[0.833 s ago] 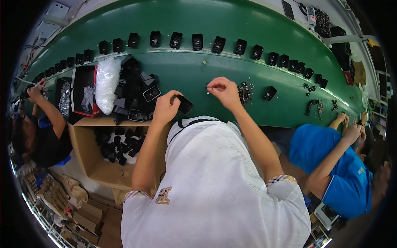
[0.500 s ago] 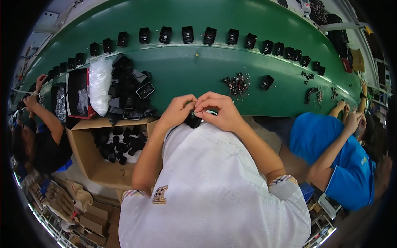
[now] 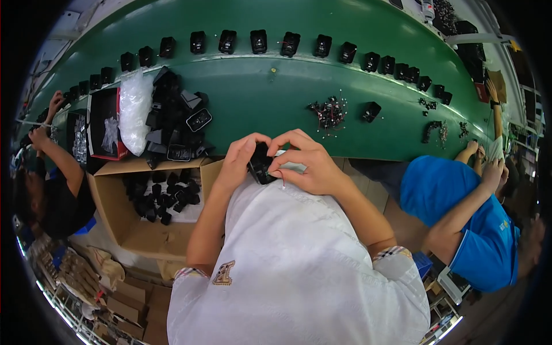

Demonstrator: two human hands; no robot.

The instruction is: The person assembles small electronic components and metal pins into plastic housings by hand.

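Note:
Close to my body, at the table's front edge, my left hand (image 3: 236, 163) is closed around a black plastic housing (image 3: 260, 165), its hollow side tilted up. The thumb and fingers of my right hand (image 3: 309, 163) pinch a small part with a thin red wire (image 3: 282, 180) at the housing's right side. A tiny white connector hangs from the wire's lower end. The fingertips hide most of that part. Beyond my right hand lies a pile of small wired parts (image 3: 330, 112), with one more black housing (image 3: 371, 111) to its right.
A curved row of black housings (image 3: 259, 42) crosses the green table (image 3: 241, 86). To the left are black casings (image 3: 163, 118), a clear plastic bag (image 3: 135, 115) and an open red-edged box (image 3: 104, 129). Below stands a cardboard box (image 3: 118, 213) with black pieces. Co-workers sit at both sides, one in a blue shirt (image 3: 437, 190).
The black housing has tipped, so more of its inside shows. My right fingers have shifted slightly, and the red wire with its white connector now hangs in view. The right co-worker's hands have moved.

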